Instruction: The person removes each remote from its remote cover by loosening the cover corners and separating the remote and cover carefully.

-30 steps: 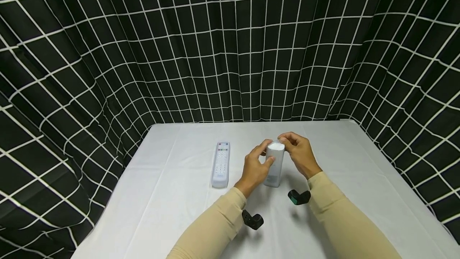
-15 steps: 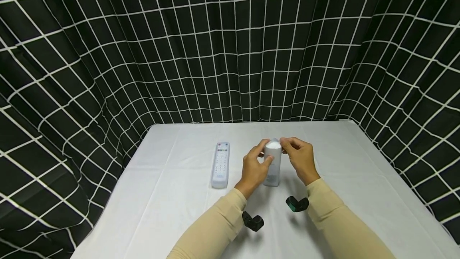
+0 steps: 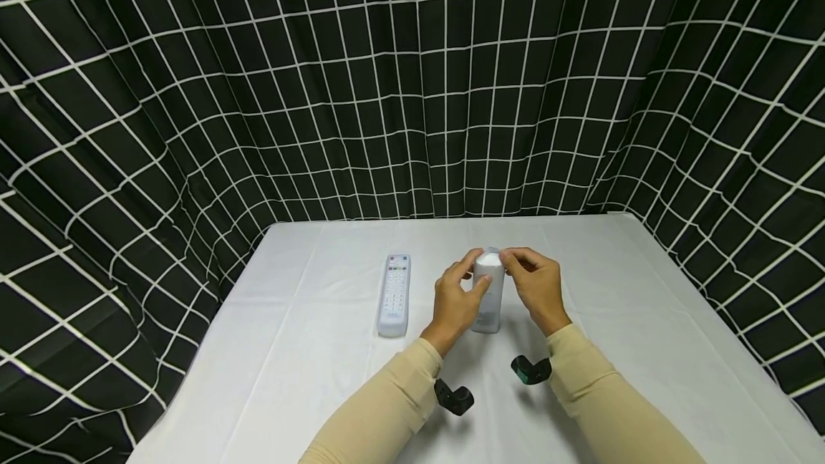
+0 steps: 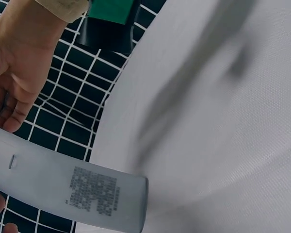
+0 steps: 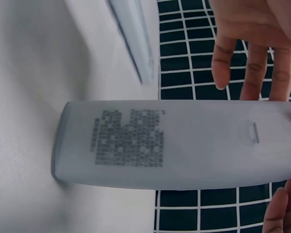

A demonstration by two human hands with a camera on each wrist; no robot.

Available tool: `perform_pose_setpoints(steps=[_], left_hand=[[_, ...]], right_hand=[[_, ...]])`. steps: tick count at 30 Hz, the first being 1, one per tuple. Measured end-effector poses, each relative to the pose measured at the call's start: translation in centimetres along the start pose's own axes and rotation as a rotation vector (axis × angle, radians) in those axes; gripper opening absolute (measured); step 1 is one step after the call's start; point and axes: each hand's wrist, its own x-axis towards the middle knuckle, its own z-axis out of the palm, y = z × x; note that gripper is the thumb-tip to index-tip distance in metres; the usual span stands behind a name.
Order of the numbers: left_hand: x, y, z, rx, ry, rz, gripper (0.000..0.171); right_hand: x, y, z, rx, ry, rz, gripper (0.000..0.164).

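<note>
Grey, smooth and oblong, a remote is gripped by the left hand, right hand pinching its top.

the left grip is holding a pale remote control with a printed block, the right grip is showing alongside, and a second remote is lying nearby.

Second remote — left of hands
</note>
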Motion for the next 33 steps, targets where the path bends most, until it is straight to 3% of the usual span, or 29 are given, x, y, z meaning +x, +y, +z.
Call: perform_pose_setpoints(steps=[5,10,17,22,26,33], left_hand=[[0.2,0.2,0.1,-0.005,0.078,0.04,0.038],[0.9,0.8,0.0,-0.066,0.159,0.088,0.023],[1.7,1.5,-0.1,-0.121,0.217,0.095,0.009],[1.9,1.8,-0.1,-0.102,0.265,0.097,0.004],[1.8,2.0,-0.1,-0.101,0.286,0.041,0.006],[2.2,2.5,-0.3,-0.206,0.271,-0.177,0.008]], right_hand=[[-0.3,-0.2,0.1,-0.006,-0.007,-0.017,0.018],[-0.3,-0.1,0.0,0.0,-0.007,-0.025,0.018],[-0.4,-0.1,0.1,-0.007,-0.009,-0.038,0.018],[-0.5,-0.3,0.0,-0.007,-0.022,-0.03,0.018],[-0.6,-0.4,-0.1,0.005,-0.045,-0.023,0.017],[-0.3,-0.3,-0.4,0.035,-0.079,-0.032,0.016]])
